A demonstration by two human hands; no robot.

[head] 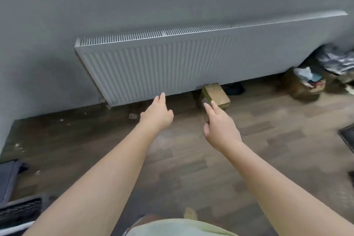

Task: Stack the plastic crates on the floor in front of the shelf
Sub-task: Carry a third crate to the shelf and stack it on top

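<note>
Both hands released, fingers straight, holding nothing: left hand [158, 114] and right hand [220, 126] reach toward radiator [162, 67] over wood floor [268, 140]. Dark crate edge [20, 210] at lower left.

I count two hands stretched out ahead of me, my left hand [158, 114] and my right hand [220, 126], and neither holds anything. On the wall there is one radiator [172, 63], and under its lower edge sits one brick-shaped block [217, 95] on the floor [268, 149]. Off to the right is one bag [304, 84] stuffed with clutter, and at the lower left one dark crate [19, 210] is partly in view.
</note>
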